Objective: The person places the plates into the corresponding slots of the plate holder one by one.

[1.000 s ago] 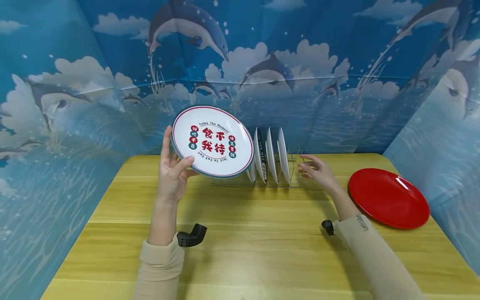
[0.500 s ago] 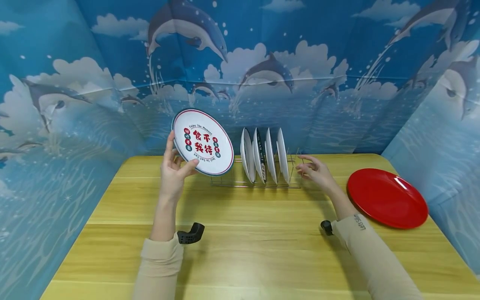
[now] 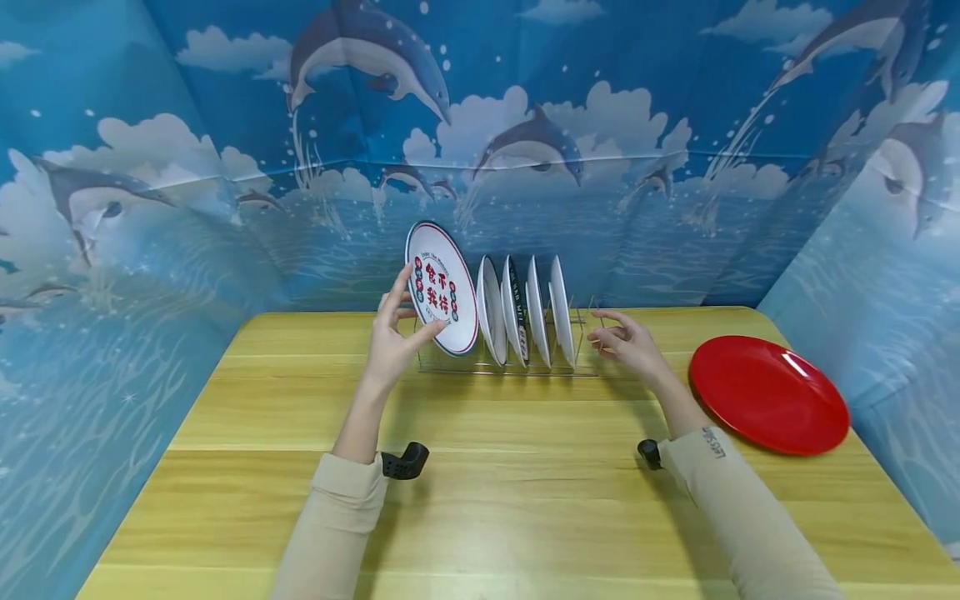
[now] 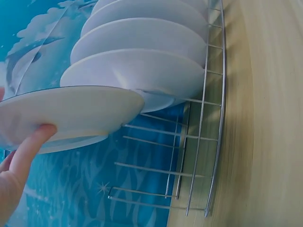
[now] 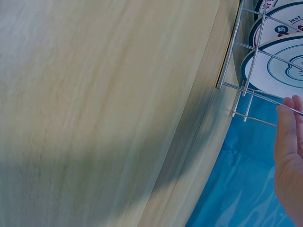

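My left hand (image 3: pixel 393 333) grips the rim of a white plate (image 3: pixel 444 292) with a red-and-teal edge and red characters. Its thumb is on the printed face, its fingers behind. The plate leans at the left part of a wire dish rack (image 3: pixel 510 373); in the left wrist view its lower edge overlaps the rack wires (image 4: pixel 175 135). Several white plates (image 3: pixel 566 312) stand upright in the rack, to the right of the held one. My right hand (image 3: pixel 630 342) holds the rack's right end, its fingertips at the end wire (image 5: pixel 267 98) in the right wrist view.
A large red oval plate (image 3: pixel 768 394) lies on the right of the wooden table (image 3: pixel 510 500). A blue dolphin-print cloth (image 3: pixel 360 192) stands right behind the rack and along both sides.
My left hand has carried the plate rightward toward the standing plates and turned it more edge-on. It uncovered the nearest standing plate on the way. My right hand stays at the rack's end.
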`<action>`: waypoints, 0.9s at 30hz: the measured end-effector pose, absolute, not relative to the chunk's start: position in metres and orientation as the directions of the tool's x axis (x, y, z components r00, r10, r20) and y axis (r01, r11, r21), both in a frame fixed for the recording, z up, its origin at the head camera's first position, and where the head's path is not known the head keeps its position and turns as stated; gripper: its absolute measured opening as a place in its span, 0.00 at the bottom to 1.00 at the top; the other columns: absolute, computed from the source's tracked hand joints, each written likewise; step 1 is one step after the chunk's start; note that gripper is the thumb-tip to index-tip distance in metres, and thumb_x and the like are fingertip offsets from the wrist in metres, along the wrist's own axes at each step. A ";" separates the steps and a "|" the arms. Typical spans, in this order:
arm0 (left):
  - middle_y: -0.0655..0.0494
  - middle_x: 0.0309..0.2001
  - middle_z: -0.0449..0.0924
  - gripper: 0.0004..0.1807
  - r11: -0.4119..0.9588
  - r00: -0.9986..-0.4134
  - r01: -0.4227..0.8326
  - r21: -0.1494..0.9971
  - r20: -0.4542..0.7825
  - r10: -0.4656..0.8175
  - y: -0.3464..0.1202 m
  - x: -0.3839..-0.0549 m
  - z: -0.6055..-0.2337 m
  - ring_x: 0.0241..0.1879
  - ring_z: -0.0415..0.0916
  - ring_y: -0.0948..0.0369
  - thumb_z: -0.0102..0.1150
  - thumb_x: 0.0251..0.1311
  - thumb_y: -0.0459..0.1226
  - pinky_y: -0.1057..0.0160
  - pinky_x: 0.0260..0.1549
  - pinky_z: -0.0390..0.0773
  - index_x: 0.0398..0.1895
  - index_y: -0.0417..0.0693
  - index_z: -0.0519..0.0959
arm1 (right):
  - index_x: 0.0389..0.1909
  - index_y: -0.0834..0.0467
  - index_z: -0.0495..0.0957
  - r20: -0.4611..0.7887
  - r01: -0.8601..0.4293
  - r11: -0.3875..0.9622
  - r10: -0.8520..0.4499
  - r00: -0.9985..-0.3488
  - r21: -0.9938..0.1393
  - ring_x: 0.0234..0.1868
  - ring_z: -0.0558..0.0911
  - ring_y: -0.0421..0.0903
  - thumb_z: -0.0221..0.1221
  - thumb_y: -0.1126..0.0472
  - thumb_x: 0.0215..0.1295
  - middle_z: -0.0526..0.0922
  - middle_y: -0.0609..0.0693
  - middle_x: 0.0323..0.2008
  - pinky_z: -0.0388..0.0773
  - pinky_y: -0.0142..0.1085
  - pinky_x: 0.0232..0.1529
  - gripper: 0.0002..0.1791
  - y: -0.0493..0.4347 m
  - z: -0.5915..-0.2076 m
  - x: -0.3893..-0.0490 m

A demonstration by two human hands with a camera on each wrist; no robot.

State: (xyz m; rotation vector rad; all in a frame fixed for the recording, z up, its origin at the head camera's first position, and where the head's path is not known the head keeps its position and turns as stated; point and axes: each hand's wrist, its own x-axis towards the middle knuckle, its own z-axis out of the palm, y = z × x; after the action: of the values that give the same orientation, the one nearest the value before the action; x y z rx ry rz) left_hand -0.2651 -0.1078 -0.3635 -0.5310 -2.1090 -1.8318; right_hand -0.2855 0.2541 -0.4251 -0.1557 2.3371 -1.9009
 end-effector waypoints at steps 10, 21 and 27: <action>0.42 0.48 0.63 0.44 0.200 -0.891 0.451 0.870 0.425 0.161 -0.086 -0.269 -0.357 0.45 0.68 0.45 0.66 0.48 0.29 0.49 0.52 0.68 0.69 0.56 0.58 | 0.66 0.61 0.57 -0.029 -0.006 0.203 -0.166 -0.986 -0.979 0.40 0.79 0.36 0.49 0.57 0.68 0.80 0.45 0.37 0.67 0.53 0.56 0.28 0.253 -0.424 -0.284; 0.44 0.48 0.62 0.44 0.291 -0.930 0.363 0.885 0.328 0.164 -0.073 -0.279 -0.378 0.46 0.70 0.46 0.66 0.45 0.27 0.50 0.48 0.73 0.67 0.62 0.61 | 0.65 0.61 0.58 -0.036 0.004 0.201 -0.160 -0.987 -0.980 0.39 0.78 0.36 0.50 0.58 0.68 0.74 0.68 0.48 0.66 0.55 0.56 0.27 0.254 -0.426 -0.286; 0.44 0.48 0.62 0.43 0.286 -0.932 0.359 0.888 0.325 0.163 -0.071 -0.281 -0.386 0.46 0.69 0.45 0.66 0.46 0.27 0.49 0.46 0.73 0.67 0.59 0.61 | 0.64 0.60 0.59 -0.038 0.006 0.194 -0.164 -0.986 -0.981 0.38 0.79 0.36 0.50 0.58 0.68 0.76 0.66 0.46 0.66 0.54 0.56 0.26 0.255 -0.426 -0.287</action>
State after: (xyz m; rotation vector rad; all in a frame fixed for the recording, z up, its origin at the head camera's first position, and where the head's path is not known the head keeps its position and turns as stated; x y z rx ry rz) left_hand -0.2805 -0.0707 -0.3863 -0.4881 -2.3770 -1.7129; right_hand -0.2869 0.2546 -0.4261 -0.1552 2.3201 -1.9069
